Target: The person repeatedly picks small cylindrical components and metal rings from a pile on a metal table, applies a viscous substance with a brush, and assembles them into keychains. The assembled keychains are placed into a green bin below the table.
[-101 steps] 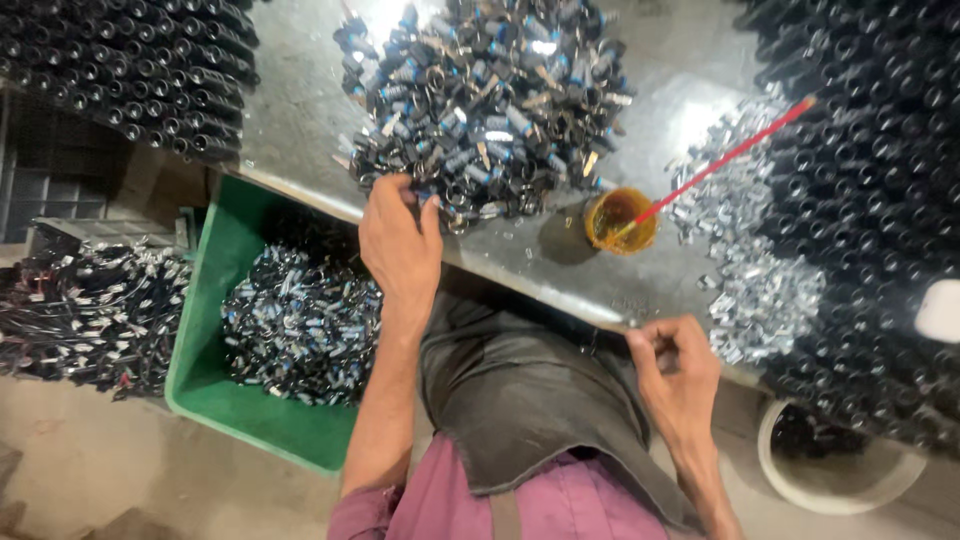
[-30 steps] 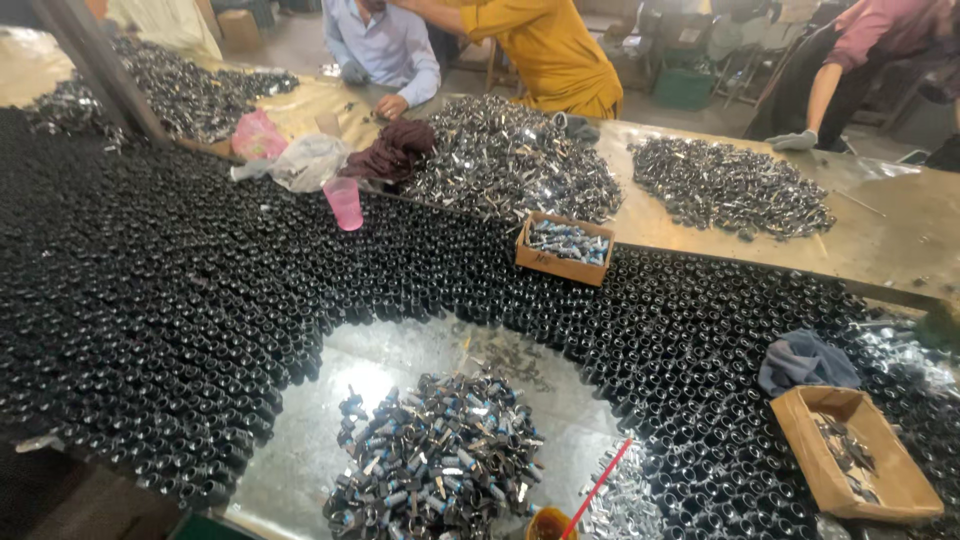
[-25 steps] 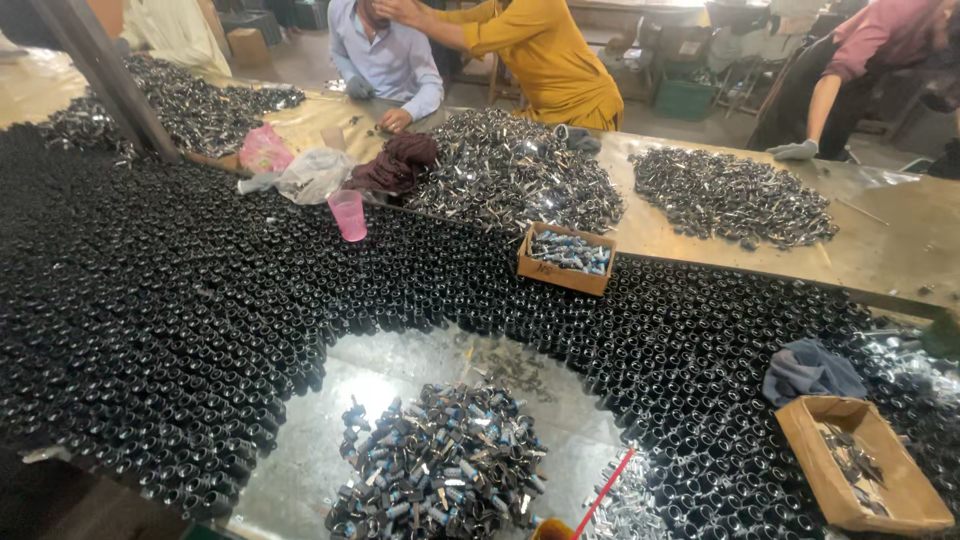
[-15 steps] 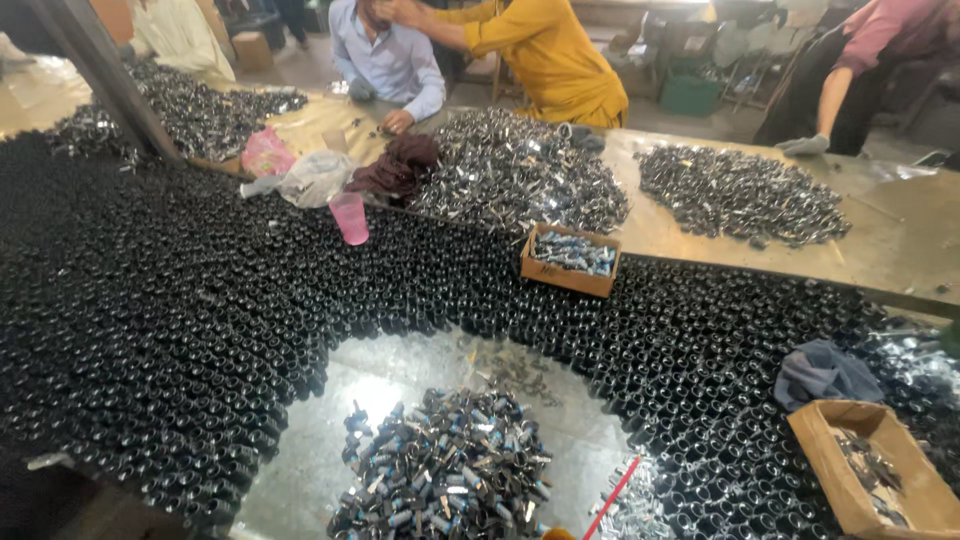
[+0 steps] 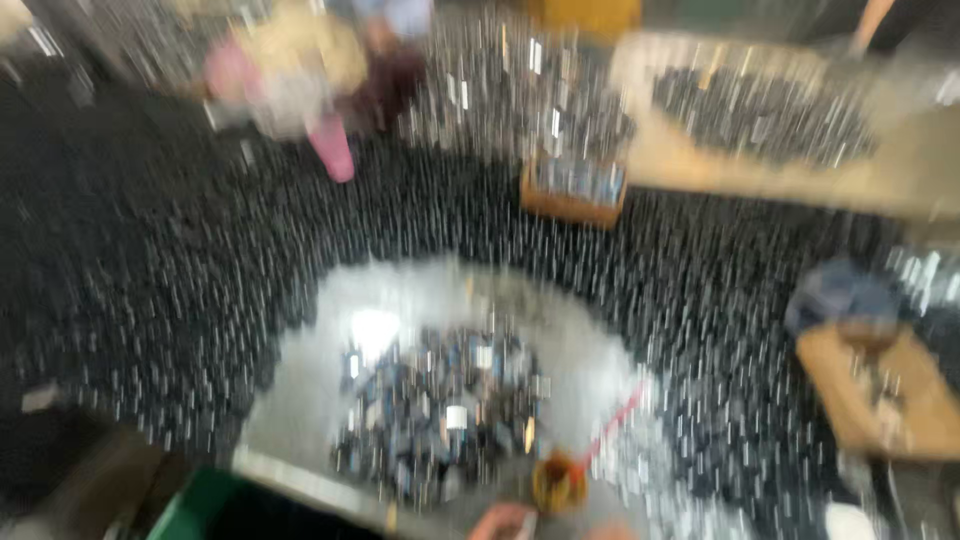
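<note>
The parts heap [image 5: 440, 415] lies on the bare table patch [image 5: 310, 400] ringed by black parts [image 5: 150, 300], just beyond a blurred fingertip [image 5: 500, 520], whose grip I cannot tell.

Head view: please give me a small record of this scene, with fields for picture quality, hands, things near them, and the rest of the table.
picture quality: strongly blurred by motion; fine detail cannot be told
hands: only a sliver of a hand at the bottom edge; which hand, and whether it holds anything, cannot be told
nearest things: small orange cup with a red stick; pile of small metal parts on a bare patch of shiny tabletop
around: dense field of dark parts; green bin; cardboard boxes; pink cup
</note>
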